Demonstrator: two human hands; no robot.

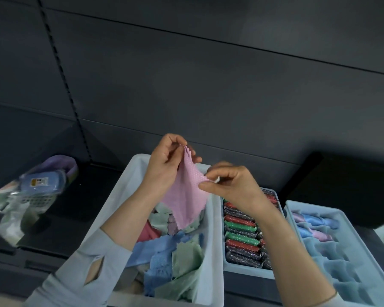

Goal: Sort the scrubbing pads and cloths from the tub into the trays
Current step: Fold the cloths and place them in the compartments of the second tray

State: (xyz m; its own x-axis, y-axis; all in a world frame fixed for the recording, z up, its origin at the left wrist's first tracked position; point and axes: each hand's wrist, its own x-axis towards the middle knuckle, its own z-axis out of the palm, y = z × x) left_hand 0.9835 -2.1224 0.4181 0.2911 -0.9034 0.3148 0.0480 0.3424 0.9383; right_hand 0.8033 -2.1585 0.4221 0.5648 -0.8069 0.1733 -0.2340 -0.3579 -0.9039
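The left hand (164, 160) and right hand (233, 185) each pinch a corner of the pink cloth (184, 196). The tub (211, 240) sits under both hands.

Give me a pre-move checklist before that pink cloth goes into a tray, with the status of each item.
1. Left hand pinches the pink mesh cloth at its top corner: ok.
2. Right hand pinches the side corner: ok.
3. Cloth lifted free of the pile in the pale blue plastic tub: cannot tell; its lower edge hangs at the pile.
4. Divided light blue cloth tray has free compartments: ok.
5. Middle tray of glittery scrubbing pads is wrong for cloth: ok, avoid.
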